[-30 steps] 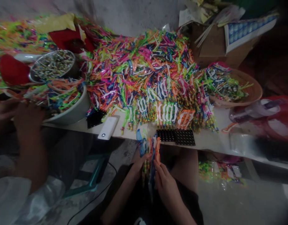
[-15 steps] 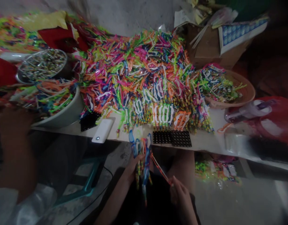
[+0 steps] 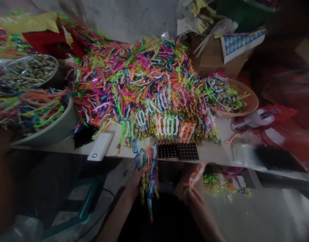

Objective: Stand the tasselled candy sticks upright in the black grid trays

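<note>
Where the left hand point(image 3: 137, 178) closed: its fingers were pinched around the middle of a colourful bundle point(image 3: 150, 174), blue and orange tops above them, yellow-patterned ends hanging below.
Right hand point(image 3: 193, 199): its fingertips were pinched on the lower end of an orange strip point(image 3: 196, 174), which slanted up and to the right of them, apart from the bundle.
Black grids point(image 3: 178, 151): these lay beyond both hands on the table point(image 3: 216, 151), between the fingers and the laid-out rows point(image 3: 167, 125) of white and orange pieces.
Big pile point(image 3: 136, 75): tangled, many-coloured strips were heaped behind those rows, farther from the fingers.
White device point(image 3: 100, 146): it lay left of the left fingers, near the table's front edge.
Tubs: a grey tub point(image 3: 53, 129) and a metal bowl point(image 3: 55, 75) stood well left of the left fingers; a peach basin point(image 3: 254, 101) stood beyond and right of the right fingers.
Cardboard box point(image 3: 210, 58): it stood behind the basin.
Far left: a co-worker's arm point(image 3: 2, 188), blurred and partly cut off.
</note>
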